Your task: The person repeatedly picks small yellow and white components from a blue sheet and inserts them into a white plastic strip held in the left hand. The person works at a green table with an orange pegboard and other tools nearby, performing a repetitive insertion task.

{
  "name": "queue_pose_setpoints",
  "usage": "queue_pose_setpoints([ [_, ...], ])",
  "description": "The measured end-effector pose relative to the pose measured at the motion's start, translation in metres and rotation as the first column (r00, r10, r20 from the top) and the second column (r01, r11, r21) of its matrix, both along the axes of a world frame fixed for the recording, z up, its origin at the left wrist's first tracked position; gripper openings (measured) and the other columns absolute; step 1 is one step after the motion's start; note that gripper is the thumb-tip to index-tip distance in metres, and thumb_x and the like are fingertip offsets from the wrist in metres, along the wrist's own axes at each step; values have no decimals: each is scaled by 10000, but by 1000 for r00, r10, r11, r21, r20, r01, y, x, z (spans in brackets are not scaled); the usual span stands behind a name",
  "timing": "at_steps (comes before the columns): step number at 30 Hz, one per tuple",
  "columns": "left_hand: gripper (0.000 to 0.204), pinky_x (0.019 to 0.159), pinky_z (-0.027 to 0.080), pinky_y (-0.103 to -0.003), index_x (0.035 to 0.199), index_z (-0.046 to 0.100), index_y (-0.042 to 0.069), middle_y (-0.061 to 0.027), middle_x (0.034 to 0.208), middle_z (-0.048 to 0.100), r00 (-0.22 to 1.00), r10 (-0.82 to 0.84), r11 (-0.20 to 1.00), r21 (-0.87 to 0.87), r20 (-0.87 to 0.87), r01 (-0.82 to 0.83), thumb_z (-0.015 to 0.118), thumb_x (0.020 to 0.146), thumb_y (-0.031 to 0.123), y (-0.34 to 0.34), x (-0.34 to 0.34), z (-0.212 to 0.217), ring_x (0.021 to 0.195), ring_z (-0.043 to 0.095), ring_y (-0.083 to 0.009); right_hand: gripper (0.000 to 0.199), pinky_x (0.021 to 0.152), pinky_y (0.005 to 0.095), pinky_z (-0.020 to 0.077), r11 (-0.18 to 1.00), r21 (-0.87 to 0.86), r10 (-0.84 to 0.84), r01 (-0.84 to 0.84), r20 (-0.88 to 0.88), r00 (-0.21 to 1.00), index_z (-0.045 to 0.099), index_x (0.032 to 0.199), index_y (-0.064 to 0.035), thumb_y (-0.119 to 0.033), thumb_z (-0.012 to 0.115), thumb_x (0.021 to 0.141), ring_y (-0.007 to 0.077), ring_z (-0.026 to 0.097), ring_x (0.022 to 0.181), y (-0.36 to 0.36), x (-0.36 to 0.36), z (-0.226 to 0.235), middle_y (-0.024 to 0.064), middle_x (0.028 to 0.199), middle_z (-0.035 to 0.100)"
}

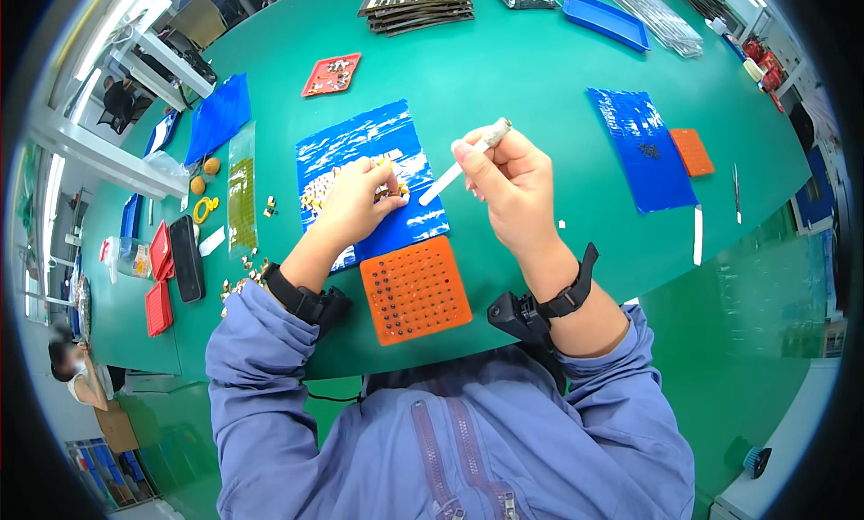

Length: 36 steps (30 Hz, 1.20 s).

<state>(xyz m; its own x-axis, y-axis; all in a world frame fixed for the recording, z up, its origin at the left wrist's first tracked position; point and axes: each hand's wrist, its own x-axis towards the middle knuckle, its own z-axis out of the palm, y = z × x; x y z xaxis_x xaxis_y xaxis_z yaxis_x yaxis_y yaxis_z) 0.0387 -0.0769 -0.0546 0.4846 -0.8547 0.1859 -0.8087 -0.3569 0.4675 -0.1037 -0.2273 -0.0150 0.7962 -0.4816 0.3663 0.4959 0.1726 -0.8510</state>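
My right hand (519, 185) grips a slim white stick-shaped tool (461, 164) with a darker upper end, its lower tip slanting down to the left over a glossy blue sheet (355, 133). Over the same sheet, my left hand (353, 201) has its fingers curled and closed at a pile of small white, yellow and dark parts (317, 194). Whatever lies between those fingertips is too small to name. Nearer to me sits an orange tray (454, 318) with rows of holes. Small dark pieces sit in the holes toward its left side.
Left of the sheet are loose small parts (243, 282), a black phone-like case (187, 259) and red trays (158, 309). A red tray of parts (331, 75) lies farther off. To the right are another blue sheet (643, 178), an orange block (691, 152) and tweezers (737, 194).
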Motion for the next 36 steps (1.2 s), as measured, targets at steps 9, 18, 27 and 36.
queue_pose_setpoints([
  [9,118,591,394,-254,746,532,43,-34,706,530,923,111,993,17,-368,-113,641,747,88,15,-19,50,678,517,-143,87,522,137,373,998,8,56,-56,33,998,562,860,-3,-51,600,798,-3,481,603,2,-4,4,-12,707,560],
  [18,87,656,419,-243,820,484,32,-49,726,553,398,-496,716,-623,-772,-314,569,800,34,68,-55,45,694,528,-126,108,566,176,404,963,-34,264,-269,-110,958,572,851,-3,-15,624,757,37,512,667,9,-12,12,6,750,572],
  [27,115,667,441,-308,825,448,59,-79,730,498,66,-793,551,-759,-606,-346,556,824,97,64,-63,23,724,517,-186,131,640,201,449,880,-19,465,-475,-175,868,587,874,12,5,630,750,84,565,722,15,-11,8,46,784,600],
  [36,132,630,432,-304,813,442,62,-66,710,482,99,-757,591,-741,-646,-319,572,810,81,67,-64,25,693,507,-181,112,629,202,451,878,-138,422,-459,-230,877,590,860,11,-10,629,757,76,560,707,16,-11,9,43,777,601],
])
